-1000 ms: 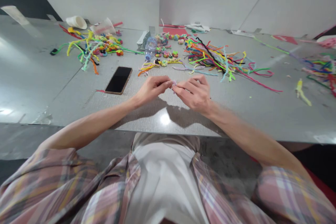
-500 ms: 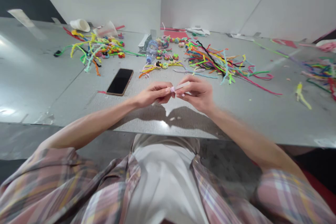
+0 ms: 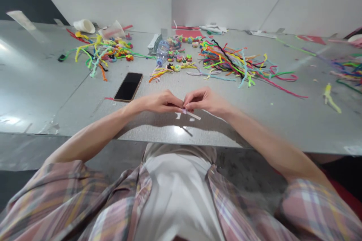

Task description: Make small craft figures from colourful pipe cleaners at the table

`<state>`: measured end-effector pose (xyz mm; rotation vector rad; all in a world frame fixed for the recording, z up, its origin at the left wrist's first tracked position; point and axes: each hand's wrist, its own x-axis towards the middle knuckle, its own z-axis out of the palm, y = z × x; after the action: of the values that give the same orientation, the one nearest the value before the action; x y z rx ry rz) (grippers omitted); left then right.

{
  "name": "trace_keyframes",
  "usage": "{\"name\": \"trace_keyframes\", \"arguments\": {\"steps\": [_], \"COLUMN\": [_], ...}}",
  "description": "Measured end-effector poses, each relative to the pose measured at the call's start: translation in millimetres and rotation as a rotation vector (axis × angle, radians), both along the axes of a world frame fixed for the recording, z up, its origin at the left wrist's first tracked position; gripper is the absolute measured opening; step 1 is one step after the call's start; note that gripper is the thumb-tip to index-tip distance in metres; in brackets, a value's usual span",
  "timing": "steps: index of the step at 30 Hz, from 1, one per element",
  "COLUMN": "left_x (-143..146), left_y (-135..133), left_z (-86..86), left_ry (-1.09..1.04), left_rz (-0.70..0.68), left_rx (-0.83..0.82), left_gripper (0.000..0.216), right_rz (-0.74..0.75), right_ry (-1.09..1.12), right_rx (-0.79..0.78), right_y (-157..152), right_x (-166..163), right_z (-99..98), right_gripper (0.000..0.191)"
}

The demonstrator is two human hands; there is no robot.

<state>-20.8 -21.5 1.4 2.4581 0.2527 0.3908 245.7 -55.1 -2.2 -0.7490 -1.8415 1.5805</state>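
Note:
Above the table, my left hand (image 3: 165, 101) and my right hand (image 3: 201, 99) meet at the fingertips. Both are closed in a pinch on a small pale strip (image 3: 194, 115). Its lilac-tinted end is mostly hidden by my fingers, and its flat whitish tail sticks out below them toward the lower right. Its exact material cannot be made out. On the table beneath lie the shadows of my hands. A phone with a dark screen (image 3: 128, 87) rests left of my left hand.
A heap of coloured pipe cleaners (image 3: 226, 62) lies beyond my right hand, and another tangle (image 3: 104, 51) is at the back left. Between them are a small plastic bottle (image 3: 163, 51) and several colourful bead-like pieces (image 3: 179, 58). A white cup (image 3: 85, 26) lies near the wall.
My hands have drawn together and turned palm-down. The strip's tail, which lay across my right fingers pointing up and right, now points down and right below them.

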Motion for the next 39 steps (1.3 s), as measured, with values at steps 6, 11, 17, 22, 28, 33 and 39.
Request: {"name": "trace_keyframes", "arguments": {"steps": [6, 11, 17, 22, 28, 33, 39], "left_x": [0, 3, 3, 4, 6, 6, 4], "left_y": [4, 5, 5, 4, 2, 2, 4], "left_z": [-5.8, -10.7, -17.1, -17.9, -18.7, -18.4, -16.1], "left_ry": [0.035, -0.006, -0.019, -0.004, -0.015, -0.040, -0.029], "left_rz": [0.192, 0.390, 0.520, 0.533, 0.512, 0.484, 0.470], "left_rx": [0.274, 0.333, 0.354, 0.365, 0.334, 0.309, 0.277], "left_gripper": [0.039, 0.040, 0.039, 0.037, 0.041, 0.041, 0.044], "right_rz": [-0.214, -0.274, -0.246, -0.241, -0.214, -0.192, -0.173], "right_ry": [-0.138, -0.165, -0.165, -0.123, -0.102, -0.163, -0.395], "right_rx": [0.248, 0.573, 0.570, 0.444, 0.433, 0.634, 1.018], "right_y": [3, 3, 12, 19, 19, 21, 19], "right_x": [1, 1, 5, 8, 9, 9, 12], "right_z": [-5.9, -6.0, -6.3, -9.6, -10.4, -12.8, -19.2], "right_gripper": [0.024, 0.025, 0.025, 0.016, 0.017, 0.021, 0.024]}}
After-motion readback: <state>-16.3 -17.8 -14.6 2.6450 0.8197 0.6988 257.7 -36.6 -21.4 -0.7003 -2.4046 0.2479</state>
